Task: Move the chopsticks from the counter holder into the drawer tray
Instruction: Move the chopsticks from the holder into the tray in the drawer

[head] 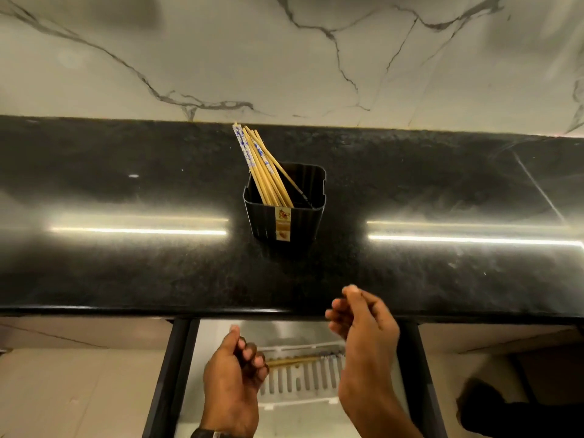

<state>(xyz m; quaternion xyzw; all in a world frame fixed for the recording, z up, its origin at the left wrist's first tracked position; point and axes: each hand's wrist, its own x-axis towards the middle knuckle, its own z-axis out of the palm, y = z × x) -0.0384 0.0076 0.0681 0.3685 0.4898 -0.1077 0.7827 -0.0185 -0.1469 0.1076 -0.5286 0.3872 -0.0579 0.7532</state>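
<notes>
- We see the chopsticks (264, 167) leaning left in the black holder (286, 213) on the far counter (126, 263).
- A few chopsticks lie in the white tray (303, 379) inside the open drawer (177, 374).
- Our left hand (232, 379) is loosely curled, grasping nothing.
- Our right hand (363, 324) is likewise empty, above the counter's near edge.

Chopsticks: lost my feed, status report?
Left hand and right hand empty. Wooden chopsticks mostly in black ribbed holder; some in white slotted tray. Path clear.
</notes>
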